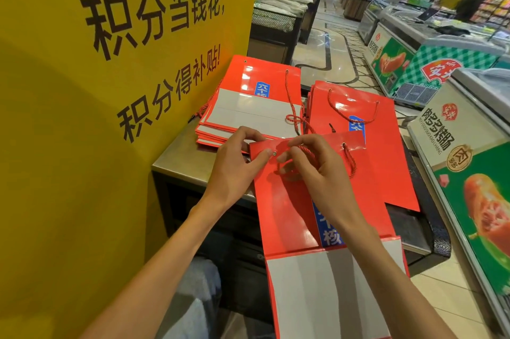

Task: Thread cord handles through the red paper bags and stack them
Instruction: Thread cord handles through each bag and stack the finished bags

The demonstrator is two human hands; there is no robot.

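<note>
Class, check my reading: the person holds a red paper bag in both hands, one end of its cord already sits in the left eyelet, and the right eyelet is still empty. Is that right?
Not quite. In the head view the cord already sits in the right eyelet of the red paper bag; the left eyelet is empty. Left hand and right hand both hold the bag.

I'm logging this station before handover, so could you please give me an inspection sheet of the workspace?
Surface: metal counter, bare at its left front.
Job's things: held red bag, cord through the right eyelet, left eyelet not yet threaded; left stack bottoms up; right stack with a handle fitted.
Clutter: loose red cords between the stacks.
Grips: left hand pinches the bag's top edge; right hand holds the cord's free end.
Cables: nothing seen.
Surroundings: yellow sign left, freezers right.
</note>
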